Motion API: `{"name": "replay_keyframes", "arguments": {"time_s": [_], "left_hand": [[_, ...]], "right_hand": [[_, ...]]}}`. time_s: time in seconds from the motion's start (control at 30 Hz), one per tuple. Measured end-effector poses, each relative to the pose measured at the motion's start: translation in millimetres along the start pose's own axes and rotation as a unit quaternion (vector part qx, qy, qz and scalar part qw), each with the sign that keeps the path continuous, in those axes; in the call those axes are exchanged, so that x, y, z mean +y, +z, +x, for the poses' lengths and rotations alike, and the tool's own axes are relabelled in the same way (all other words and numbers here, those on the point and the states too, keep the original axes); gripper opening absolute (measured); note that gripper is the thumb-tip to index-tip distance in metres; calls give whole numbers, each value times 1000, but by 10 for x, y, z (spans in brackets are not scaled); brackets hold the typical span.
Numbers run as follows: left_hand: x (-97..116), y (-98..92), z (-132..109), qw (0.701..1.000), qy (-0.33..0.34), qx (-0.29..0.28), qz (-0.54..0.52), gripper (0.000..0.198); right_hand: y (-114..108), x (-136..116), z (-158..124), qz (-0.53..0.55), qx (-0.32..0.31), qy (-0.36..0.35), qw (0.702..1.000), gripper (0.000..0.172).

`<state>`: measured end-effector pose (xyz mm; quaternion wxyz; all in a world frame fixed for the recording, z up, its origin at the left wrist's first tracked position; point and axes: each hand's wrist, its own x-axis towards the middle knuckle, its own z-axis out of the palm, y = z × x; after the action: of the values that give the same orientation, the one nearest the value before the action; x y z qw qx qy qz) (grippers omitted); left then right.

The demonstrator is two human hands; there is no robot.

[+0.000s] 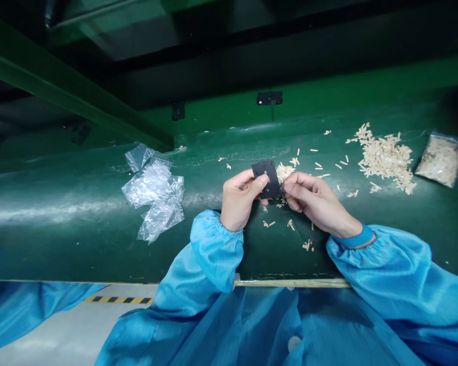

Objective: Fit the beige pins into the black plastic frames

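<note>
Your left grip [239, 198] holds a flat black part [267, 179] over the counter [80, 244]; your right grip [316, 202] is at the part's right edge, whether grasping anything I cannot tell. Beyond lie pale strips [284, 171], with clear bags [154, 188] leftward, a larger heap [387, 160] and filled bag [441, 159] rightward.

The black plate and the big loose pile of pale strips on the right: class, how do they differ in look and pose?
The black plate is dark; the pile of strips is pale.
The black plate is one flat piece, whereas the pile of strips is many small, thin ones.
The black plate is tilted in the left hand; the pile of strips lies spread on the green table.
Shared: neither is in a bag.
</note>
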<state>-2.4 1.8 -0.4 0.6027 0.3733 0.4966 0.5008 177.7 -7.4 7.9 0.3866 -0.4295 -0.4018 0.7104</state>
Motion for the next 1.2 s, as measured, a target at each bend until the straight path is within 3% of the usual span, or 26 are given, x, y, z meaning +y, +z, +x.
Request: {"name": "replay_keyframes", "arguments": {"time_s": [0.2, 0.33, 0.47, 0.6, 0.77, 0.93, 1.2], "left_hand": [[13, 34, -35, 1000, -9, -15, -12, 28], [15, 80, -72, 992, -78, -44, -85, 28], [6, 99, -96, 978, -129, -71, -150, 28], [-6, 85, -80, 973, -139, -74, -168, 29], [-10, 72, -31, 987, -69, -17, -147, 33], [-10, 75, -19, 992, -22, 13, -123, 35], [-22, 86, -51, 992, -31, 7, -126, 34]], "right_hand": [[25, 52, -8, 39, -42, -9, 998, 24], [39, 72, -34, 143, -116, 23, 983, 26], [46, 66, -55, 157, -151, 48, 975, 25], [48, 49, -38, 125, -101, 17, 987, 23], [37, -6, -23, 76, -14, -22, 997, 24], [31, -21, -22, 76, -31, 16, 996, 28], [38, 4, -24, 122, -49, 16, 991, 24]]}}
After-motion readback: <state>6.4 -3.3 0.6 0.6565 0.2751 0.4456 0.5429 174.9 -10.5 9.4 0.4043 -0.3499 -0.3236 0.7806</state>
